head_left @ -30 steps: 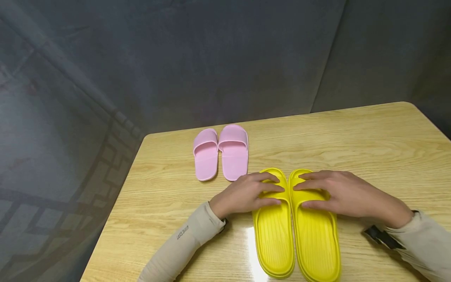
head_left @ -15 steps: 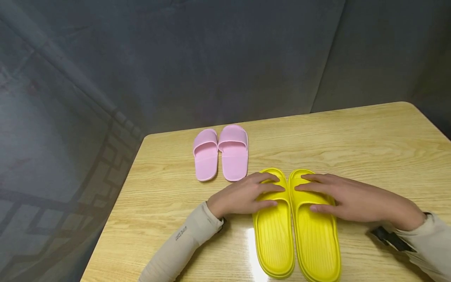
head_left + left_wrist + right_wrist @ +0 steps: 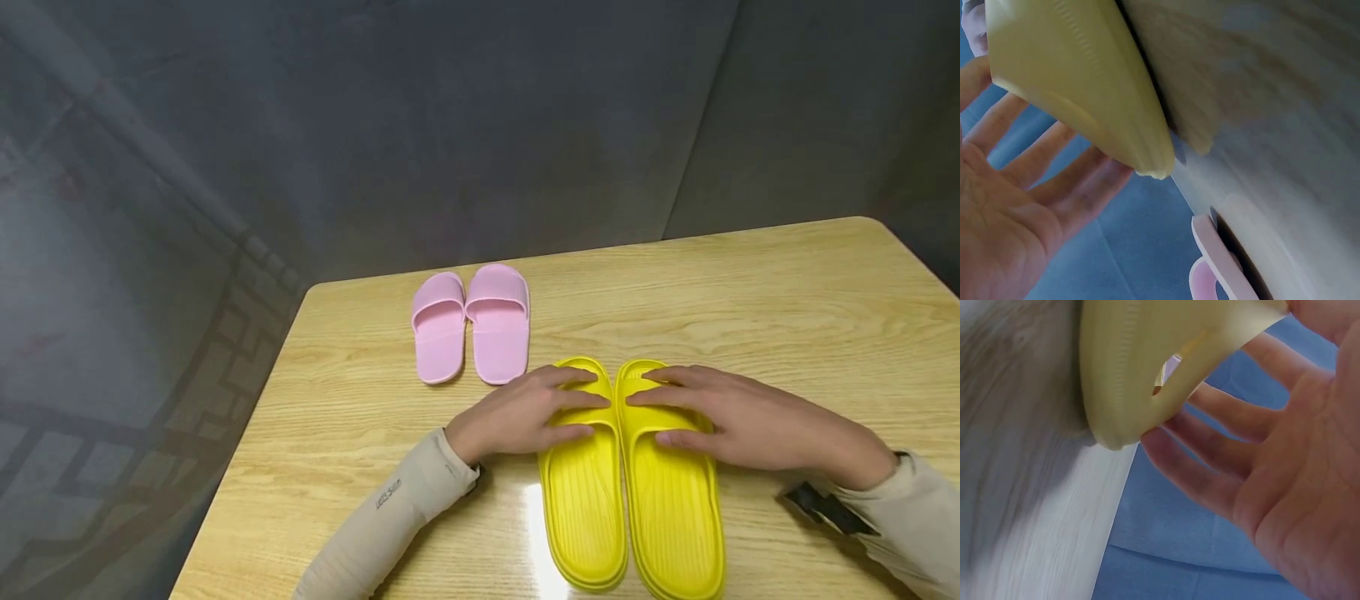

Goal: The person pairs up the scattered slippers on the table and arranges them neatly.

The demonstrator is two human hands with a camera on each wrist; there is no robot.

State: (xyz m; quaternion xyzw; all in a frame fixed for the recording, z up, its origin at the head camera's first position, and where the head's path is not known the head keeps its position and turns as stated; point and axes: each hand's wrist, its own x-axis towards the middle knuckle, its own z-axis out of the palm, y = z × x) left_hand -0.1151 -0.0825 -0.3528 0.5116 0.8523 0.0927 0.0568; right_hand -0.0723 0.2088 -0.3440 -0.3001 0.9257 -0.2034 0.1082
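- The pink slippers (image 3: 471,325) stand side by side at the far left of the table (image 3: 787,300), apart from both hands; in the left wrist view only a pink edge (image 3: 1219,265) shows at the bottom, the rest cut off.
- The left hand (image 3: 525,412) lies flat over the strap of the left yellow slipper (image 3: 581,492), hiding most of the strap. Its fingers (image 3: 581,400) are straight and spread, resting on the strap, not curled round it. In the left wrist view the palm (image 3: 997,231) is open and the slipper (image 3: 1079,81) is a blurred yellow shape against the fingertips.
- The yellow pair sits near the middle of the table, touching side by side, the heels cut off by the lower frame edge.
- The right hand (image 3: 738,417) rests on the strap of the right yellow slipper (image 3: 675,508), fingers (image 3: 663,398) extended and loosely spread, gripping nothing. The right wrist view is blurred; the open palm (image 3: 1297,487) shows with the slipper (image 3: 1147,369) just at the fingertips.
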